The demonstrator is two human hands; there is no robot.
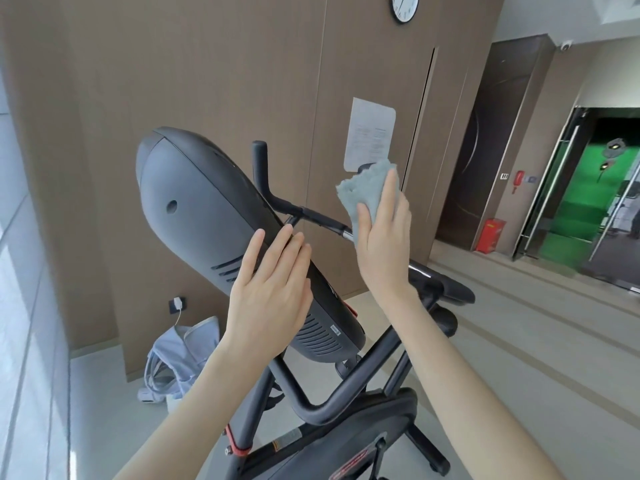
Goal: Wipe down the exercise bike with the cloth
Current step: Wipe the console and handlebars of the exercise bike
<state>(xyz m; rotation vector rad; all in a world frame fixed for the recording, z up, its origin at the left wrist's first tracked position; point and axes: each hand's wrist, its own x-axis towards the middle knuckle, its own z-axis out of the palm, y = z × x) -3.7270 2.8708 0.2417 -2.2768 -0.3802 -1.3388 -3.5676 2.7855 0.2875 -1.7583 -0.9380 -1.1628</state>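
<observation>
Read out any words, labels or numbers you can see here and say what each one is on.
No text here can be read.
White paper sheet on the brown wall panel: printed lines, too blurred.
Small white sticker on the dark grey bike console: too small.
Red lettering on the black flywheel housing: blurred.
Round white wall clock: numerals too small.

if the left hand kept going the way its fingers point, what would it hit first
Probably the bike's grey console housing: the left hand lies flat, fingers pointing up along its edge, seemingly already touching it. Depth is unclear.
</observation>
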